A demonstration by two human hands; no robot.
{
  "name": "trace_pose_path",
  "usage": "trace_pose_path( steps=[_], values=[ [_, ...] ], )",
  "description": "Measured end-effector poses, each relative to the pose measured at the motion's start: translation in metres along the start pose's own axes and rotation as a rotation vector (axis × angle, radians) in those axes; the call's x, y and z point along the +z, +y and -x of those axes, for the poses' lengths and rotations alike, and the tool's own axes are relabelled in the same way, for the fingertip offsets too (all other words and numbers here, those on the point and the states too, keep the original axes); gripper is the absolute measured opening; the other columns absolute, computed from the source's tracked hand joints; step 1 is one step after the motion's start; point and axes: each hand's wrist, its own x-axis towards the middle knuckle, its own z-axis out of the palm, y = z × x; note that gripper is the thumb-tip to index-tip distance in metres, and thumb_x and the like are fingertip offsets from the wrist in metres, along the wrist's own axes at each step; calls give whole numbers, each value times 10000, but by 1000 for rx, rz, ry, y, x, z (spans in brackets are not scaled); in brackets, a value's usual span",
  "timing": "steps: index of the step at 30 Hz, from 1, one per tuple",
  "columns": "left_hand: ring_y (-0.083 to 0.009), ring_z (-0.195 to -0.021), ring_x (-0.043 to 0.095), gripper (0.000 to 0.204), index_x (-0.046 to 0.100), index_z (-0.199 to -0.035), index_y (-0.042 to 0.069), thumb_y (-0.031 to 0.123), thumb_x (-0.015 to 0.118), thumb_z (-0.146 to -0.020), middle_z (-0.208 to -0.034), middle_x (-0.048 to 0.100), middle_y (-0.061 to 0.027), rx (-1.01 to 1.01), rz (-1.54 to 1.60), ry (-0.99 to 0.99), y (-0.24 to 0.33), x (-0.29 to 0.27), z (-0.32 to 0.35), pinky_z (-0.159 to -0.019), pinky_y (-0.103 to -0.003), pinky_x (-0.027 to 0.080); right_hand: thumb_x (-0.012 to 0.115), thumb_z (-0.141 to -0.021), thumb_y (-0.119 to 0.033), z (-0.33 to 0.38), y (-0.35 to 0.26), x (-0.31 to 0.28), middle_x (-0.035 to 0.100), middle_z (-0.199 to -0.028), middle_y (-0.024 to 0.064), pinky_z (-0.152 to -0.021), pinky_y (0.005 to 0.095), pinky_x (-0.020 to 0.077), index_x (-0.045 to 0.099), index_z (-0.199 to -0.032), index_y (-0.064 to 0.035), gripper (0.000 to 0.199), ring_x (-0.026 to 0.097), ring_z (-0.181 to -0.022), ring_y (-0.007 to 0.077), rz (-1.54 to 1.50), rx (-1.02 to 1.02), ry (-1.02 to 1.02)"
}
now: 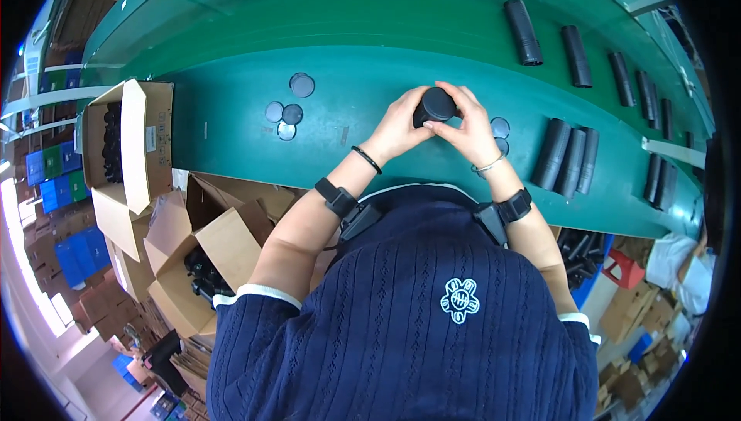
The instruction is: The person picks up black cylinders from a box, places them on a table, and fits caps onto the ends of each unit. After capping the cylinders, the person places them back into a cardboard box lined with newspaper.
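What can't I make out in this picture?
In the head view:
Far end of the black cylinder: hidden by its near end, the left hand and the right hand.
Lower disc beside that right hand: partly covered by it.
Dark parts in the lower open carton: too small to identify.

Both arms are held forward from the body, the left forearm (305,224) slanted inward to the right and the right forearm (531,236) to the left. The left hand (399,126) and the right hand (472,129) are brought close together, a single grip being shared between them. The fingers (465,101) are curved around the far side, while both thumbs are pressed in from the near side, their tips nearly met.
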Motion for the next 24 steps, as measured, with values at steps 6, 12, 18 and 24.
trace_pose_path(
  steps=[6, 12, 18, 24],
  values=[
    [-403, -1082, 581, 612, 472, -1251, 10, 137, 731, -711, -1180, 577, -218, -32, 34, -23, 2, 4, -3, -896, -425, 496, 826, -639, -136, 1, 2, 1, 578, -1052, 118, -827, 338, 511, 580, -1183, -28, 607, 599, -998, 262, 36, 87, 23],
    [-349, -1070, 588, 578, 484, -1237, 6, 120, 733, -728, -1173, 572, -192, 7, -66, 70, 17, 13, 0, -919, -409, 482, 840, -654, -186, 10, 19, -8, 567, -1116, 113, -780, 320, 515, 553, -1258, -83, 677, 576, -1041, 256, 210, 53, 39],
    [-385, -1068, 569, 644, 477, -1220, 0, 216, 779, -694, -1158, 567, -206, 10, -87, -47, 14, 5, -3, -886, -443, 487, 823, -701, -142, 9, 17, -10, 547, -1173, 99, -872, 319, 506, 525, -1289, -62, 664, 561, -1081, 210, -132, 168, -29],
    [-374, -957, 638, 559, 532, -1202, 14, 201, 751, -723, -1064, 636, -201, -4, -83, -35, 14, 11, -5, -803, -407, 527, 821, -703, -97, 12, 22, -11, 554, -1201, 81, -915, 319, 495, 521, -1284, -39, 656, 546, -1116, 184, 18, 127, -30]
  ],
)
